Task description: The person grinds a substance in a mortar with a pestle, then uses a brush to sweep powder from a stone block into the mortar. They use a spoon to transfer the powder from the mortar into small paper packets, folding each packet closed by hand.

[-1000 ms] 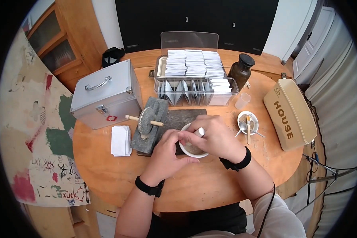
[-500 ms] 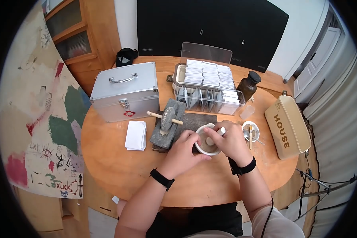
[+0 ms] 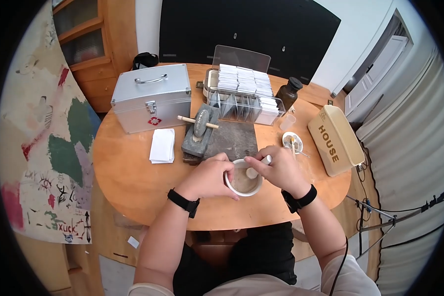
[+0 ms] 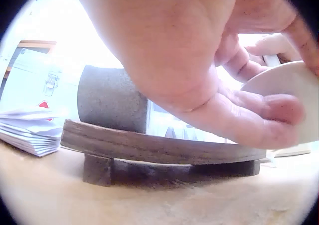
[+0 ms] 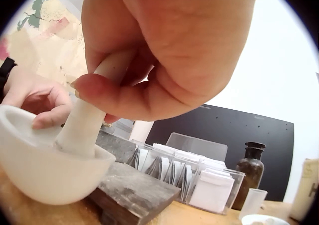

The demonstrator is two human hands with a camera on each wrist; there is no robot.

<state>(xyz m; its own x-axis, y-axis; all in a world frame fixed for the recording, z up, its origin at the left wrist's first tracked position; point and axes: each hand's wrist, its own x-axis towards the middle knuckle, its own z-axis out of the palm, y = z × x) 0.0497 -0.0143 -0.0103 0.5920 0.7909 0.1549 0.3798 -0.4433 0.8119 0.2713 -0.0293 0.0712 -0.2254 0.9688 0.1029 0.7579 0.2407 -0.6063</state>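
A white mortar (image 3: 246,194) sits near the front edge of the dark board, with pale brown matter inside. My left hand (image 3: 207,177) holds it by its left side, thumb and fingers curved about the rim. In my right hand (image 3: 282,170) is a white pestle (image 5: 82,127), gripped near its top between thumb and fingers. Its broad end stands inside the mortar against the right wall, the shaft leaning right in the head view. The left wrist view shows the left fingers (image 4: 279,112) pressed on the mortar's outer wall.
Behind the hands lies the dark board (image 3: 234,140), bearing a stone trough (image 3: 192,146) and a stone wheel (image 3: 201,123) with a wooden axle. White papers (image 3: 162,146), a metal case (image 3: 153,98), a paper-filled clear box (image 3: 274,117), a brown bottle (image 3: 287,92), a small dish (image 3: 300,145) and a HOUSE bin (image 3: 330,143) surround them.
The head view has shifted. Both hands and the mortar have come nearer the table's front edge. The pestle, steeper at first, now leans right, showing more of the mortar's inside.
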